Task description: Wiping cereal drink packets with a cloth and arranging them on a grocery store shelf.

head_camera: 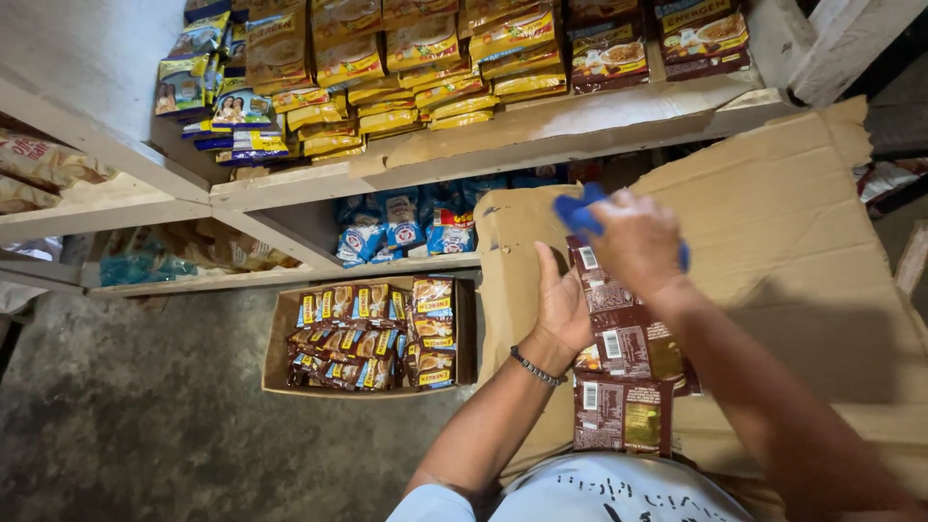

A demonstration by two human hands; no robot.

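A large open cardboard box (793, 222) stands in front of me with its flaps spread. A strip of joined brown sachets (623, 387) hangs out over its near edge. My left hand (563, 307) is closed around the upper part of that strip, a beaded band on its wrist. Just above the box opening, my right hand (638, 242) grips a blue object (578, 215), blurred so its kind is unclear.
A low cardboard tray (280, 333) filled with brown sachets sits on the concrete floor at left. Wooden shelves (541, 135) hold stacks of yellow, brown and blue packets behind. Grey floor (145, 416) spreads out at lower left.
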